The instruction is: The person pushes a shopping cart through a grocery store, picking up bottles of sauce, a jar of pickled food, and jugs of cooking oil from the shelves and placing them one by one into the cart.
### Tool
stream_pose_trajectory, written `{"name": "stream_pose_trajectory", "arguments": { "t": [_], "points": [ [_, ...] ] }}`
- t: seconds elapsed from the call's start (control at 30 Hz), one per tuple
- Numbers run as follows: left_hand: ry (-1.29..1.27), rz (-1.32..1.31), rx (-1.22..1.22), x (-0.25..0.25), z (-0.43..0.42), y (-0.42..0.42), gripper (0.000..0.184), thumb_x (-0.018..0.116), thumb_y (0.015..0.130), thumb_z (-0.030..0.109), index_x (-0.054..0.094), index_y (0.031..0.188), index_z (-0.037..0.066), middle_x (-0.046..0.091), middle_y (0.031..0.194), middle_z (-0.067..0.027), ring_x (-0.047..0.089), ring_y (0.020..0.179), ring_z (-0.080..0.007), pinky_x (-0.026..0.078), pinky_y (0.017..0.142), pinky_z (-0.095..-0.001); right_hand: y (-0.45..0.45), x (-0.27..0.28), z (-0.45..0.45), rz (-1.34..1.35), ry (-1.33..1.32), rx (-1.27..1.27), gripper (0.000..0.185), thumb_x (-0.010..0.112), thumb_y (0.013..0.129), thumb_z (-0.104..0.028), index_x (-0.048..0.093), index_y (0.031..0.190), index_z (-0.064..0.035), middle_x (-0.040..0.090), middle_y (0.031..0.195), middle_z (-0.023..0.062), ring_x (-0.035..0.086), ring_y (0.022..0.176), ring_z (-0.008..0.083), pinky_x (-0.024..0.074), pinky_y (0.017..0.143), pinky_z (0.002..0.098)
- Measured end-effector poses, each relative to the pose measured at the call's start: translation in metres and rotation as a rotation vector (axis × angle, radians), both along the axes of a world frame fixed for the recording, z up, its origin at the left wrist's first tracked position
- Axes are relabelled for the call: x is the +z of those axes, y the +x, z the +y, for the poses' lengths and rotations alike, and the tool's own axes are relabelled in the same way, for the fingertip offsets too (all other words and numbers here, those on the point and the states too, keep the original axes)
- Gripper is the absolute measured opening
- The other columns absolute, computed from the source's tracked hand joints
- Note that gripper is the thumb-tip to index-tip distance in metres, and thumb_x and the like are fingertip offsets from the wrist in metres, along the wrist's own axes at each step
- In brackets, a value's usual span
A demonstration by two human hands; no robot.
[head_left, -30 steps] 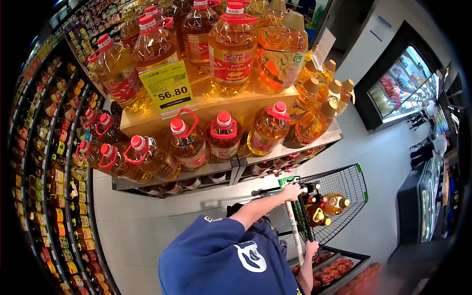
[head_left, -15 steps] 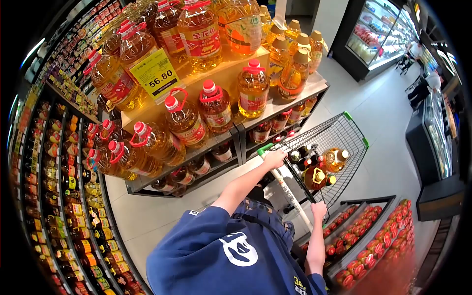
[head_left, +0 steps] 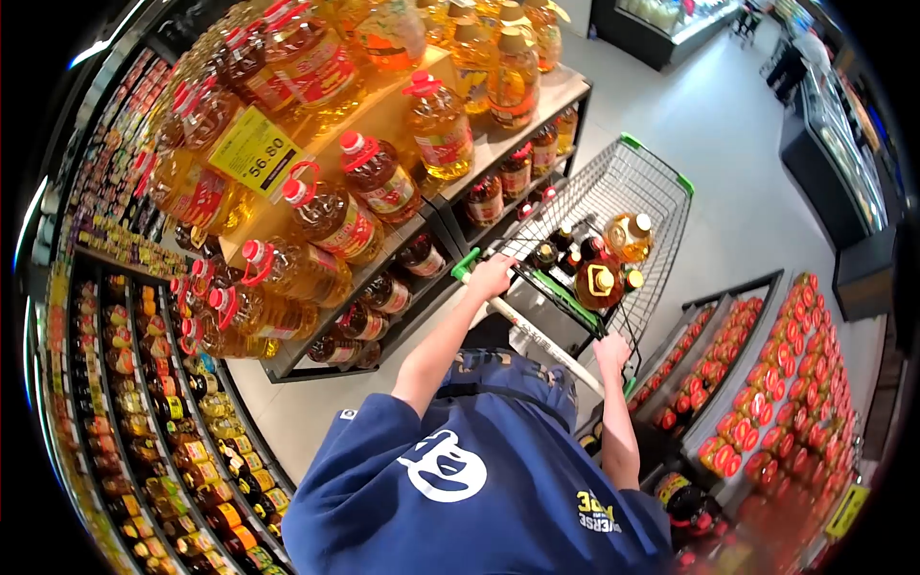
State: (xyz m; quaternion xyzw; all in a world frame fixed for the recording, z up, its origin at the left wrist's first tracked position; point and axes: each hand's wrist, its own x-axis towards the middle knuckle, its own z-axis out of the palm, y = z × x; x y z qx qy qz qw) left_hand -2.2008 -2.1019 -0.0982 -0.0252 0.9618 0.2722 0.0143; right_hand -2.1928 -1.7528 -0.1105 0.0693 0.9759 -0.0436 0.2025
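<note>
My left hand (head_left: 492, 276) is closed around the white handle (head_left: 546, 342) of a shopping cart (head_left: 661, 230), close to its green left end. At the right end of the cart, my right hand (head_left: 611, 353) is closed on the frame beside the handle; its exact hold is partly hidden. Inside the wire basket are several bottles. A large bottle of golden oil (head_left: 628, 240) stands farthest forward, a darker oil bottle with a yellow cap (head_left: 599, 286) nearer, and smaller dark bottles (head_left: 565, 244) to the left.
To the left stands a display of large oil bottles (head_left: 335, 220) with a yellow price tag (head_left: 254, 153). Red-lidded jars (head_left: 767, 383) fill a rack at the right. Long bottle shelves (head_left: 163, 422) line the far left. A person (head_left: 805, 57) stands by chilled cases (head_left: 834, 144).
The view has turned and moved forward. The oil display has shifted left and down in view, and more red-lidded jars show at right. Both hands stay on the cart.
</note>
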Motion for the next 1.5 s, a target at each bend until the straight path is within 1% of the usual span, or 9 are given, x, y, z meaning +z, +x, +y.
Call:
{"name": "stream_pose_trajectory", "arguments": {
  "t": [0.4, 0.63, 0.8, 0.93, 0.97, 1.1, 1.27, 1.33, 1.5],
  "points": [
    [-0.001, 0.054, 0.000, 0.007, 0.003, 0.038, 0.028, 0.053, 0.077, 0.011, 0.060, 0.104, 0.016, 0.059, 0.101, -0.0087, 0.062, 0.085, -0.0304, 0.051, 0.074, -0.0428, 0.034, 0.016, -0.004, -0.024, -0.049, -0.003, 0.023, 0.065, 0.065, -0.022, 0.069, 0.073, -0.0014, 0.068, 0.078, 0.0189, 0.067, 0.078, 0.0336, 0.0540, 0.070, 0.0400],
    [-0.043, 0.064, -0.001, 0.006, -0.002, 0.053, 0.025, 0.055, 0.076, 0.010, 0.059, 0.101, 0.010, 0.056, 0.101, -0.0121, 0.062, 0.073, -0.0325, 0.053, 0.066, -0.0429, 0.042, 0.020, -0.015, -0.063, 0.040, -0.086, 0.032, 0.068, 0.067, -0.028, 0.066, 0.086, -0.0018, 0.067, 0.088, 0.0201, 0.065, 0.086, 0.0355, 0.0519, 0.079, 0.0425],
    [0.128, -0.022, -0.062, 0.014, -0.015, 0.061, 0.030, 0.054, 0.078, 0.010, 0.059, 0.107, 0.008, 0.056, 0.104, -0.0092, 0.058, 0.095, -0.0274, 0.050, 0.077, -0.0408, 0.051, 0.021, -0.022, -0.075, 0.074, -0.150, 0.026, 0.064, 0.067, -0.020, 0.067, 0.080, 0.0022, 0.066, 0.084, 0.0240, 0.065, 0.085, 0.0374, 0.0522, 0.078, 0.0428],
    [0.171, -0.077, -0.163, 0.007, -0.032, 0.064, 0.040, 0.054, 0.077, 0.010, 0.054, 0.117, 0.008, 0.055, 0.110, -0.0089, 0.055, 0.105, -0.0262, 0.051, 0.081, -0.0398, 0.055, 0.018, -0.024, -0.106, 0.083, -0.143, 0.028, 0.061, 0.069, -0.018, 0.068, 0.089, -0.0004, 0.066, 0.092, 0.0236, 0.063, 0.092, 0.0375, 0.0499, 0.083, 0.0428],
    [0.162, -0.088, -0.186, 0.005, -0.036, 0.066, 0.040, 0.054, 0.077, 0.010, 0.055, 0.117, 0.009, 0.056, 0.109, -0.0080, 0.054, 0.106, -0.0249, 0.052, 0.079, -0.0401, 0.056, 0.015, -0.022, -0.131, 0.060, -0.138, 0.023, 0.059, 0.069, -0.019, 0.069, 0.082, -0.0030, 0.067, 0.087, 0.0224, 0.065, 0.087, 0.0375, 0.0500, 0.083, 0.0420],
    [0.055, -0.114, -0.363, -0.005, -0.054, 0.062, 0.041, 0.054, 0.078, 0.012, 0.056, 0.119, 0.013, 0.058, 0.108, -0.0040, 0.054, 0.106, -0.0198, 0.051, 0.074, -0.0379, 0.039, 0.035, -0.044, -0.331, -0.048, -0.287, 0.064, 0.064, 0.069, -0.031, 0.047, 0.123, -0.0018, 0.047, 0.127, 0.0243, 0.041, 0.122, 0.0403, 0.0344, 0.101, 0.0478],
    [0.009, -0.139, -0.450, -0.007, -0.061, 0.062, 0.046, 0.054, 0.077, 0.013, 0.052, 0.123, 0.014, 0.058, 0.103, -0.0022, 0.054, 0.105, -0.0194, 0.051, 0.074, -0.0358, 0.000, 0.110, -0.156, 0.141, -0.313, 0.110, 0.036, 0.061, 0.082, -0.024, 0.057, 0.107, 0.0011, 0.059, 0.107, 0.0229, 0.056, 0.100, 0.0366, 0.0435, 0.089, 0.0424],
    [0.018, -0.131, -0.481, -0.008, -0.065, 0.064, 0.046, 0.055, 0.076, 0.015, 0.052, 0.122, 0.012, 0.057, 0.103, -0.0030, 0.054, 0.103, -0.0194, 0.051, 0.074, -0.0354, -0.017, 0.156, -0.224, 0.144, -0.418, 0.223, 0.027, 0.061, 0.084, -0.017, 0.058, 0.105, -0.0013, 0.057, 0.105, 0.0189, 0.057, 0.096, 0.0339, 0.0448, 0.086, 0.0400],
    [-0.002, -0.195, -0.563, -0.015, -0.069, 0.066, 0.059, 0.062, 0.072, 0.021, 0.047, 0.128, 0.010, 0.055, 0.110, -0.0062, 0.050, 0.109, -0.0214, 0.048, 0.080, -0.0364, -0.041, 0.216, -0.366, 0.313, -0.726, 0.512, 0.026, 0.063, 0.081, -0.008, 0.056, 0.105, -0.0015, 0.053, 0.108, 0.0141, 0.055, 0.100, 0.0297, 0.0445, 0.087, 0.0361]
  ]
}}
